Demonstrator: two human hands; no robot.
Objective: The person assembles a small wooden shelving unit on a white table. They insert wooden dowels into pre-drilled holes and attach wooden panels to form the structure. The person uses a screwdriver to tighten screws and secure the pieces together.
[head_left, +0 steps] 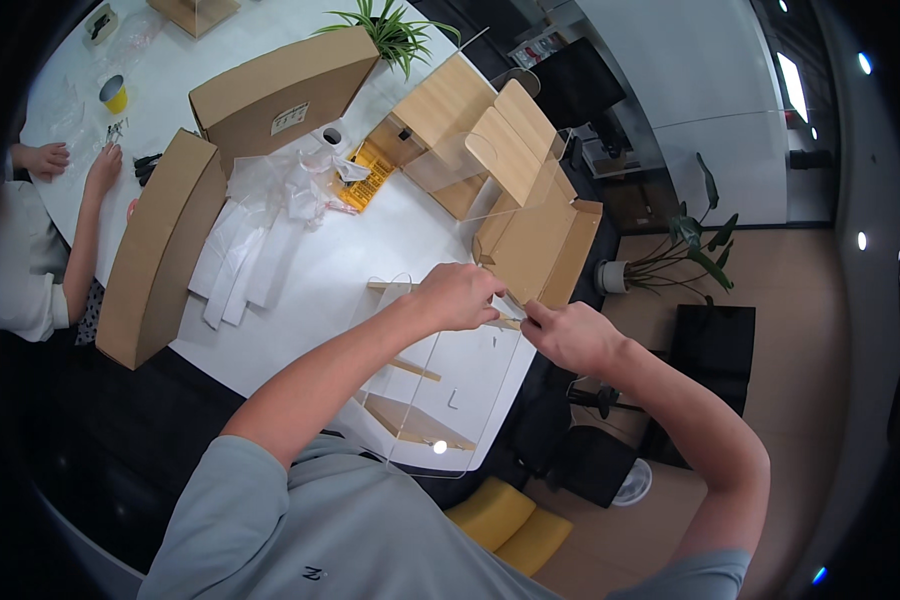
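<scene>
1. Head view shows your two hands close together over the near edge of the white table
2. Your left hand is curled into a loose fist, and its fingers pinch a thin wooden strip
3. Your right hand is curled too, and its fingertips meet the same strip from the other side, so both hands touch it
4. That strip sits at the top edge of a clear plastic box, which stands on the table right in front of you
5. You can see light wooden pieces through the clear walls of the box, low down near your chest
6. Just past your hands lies an open brown cardboard box with its flap up, near the table's right edge
7. Behind it stands a wooden case with a clear front, and a yellow tray lies beside that
8. White plastic bags and flat white strips lie in the middle of the table
9. Two long cardboard boxes stand on the left, one behind the other
10. Another person's hand rests on the far left side of the table, well apart from yours
11. A green plant stands at the far end of the table
</scene>
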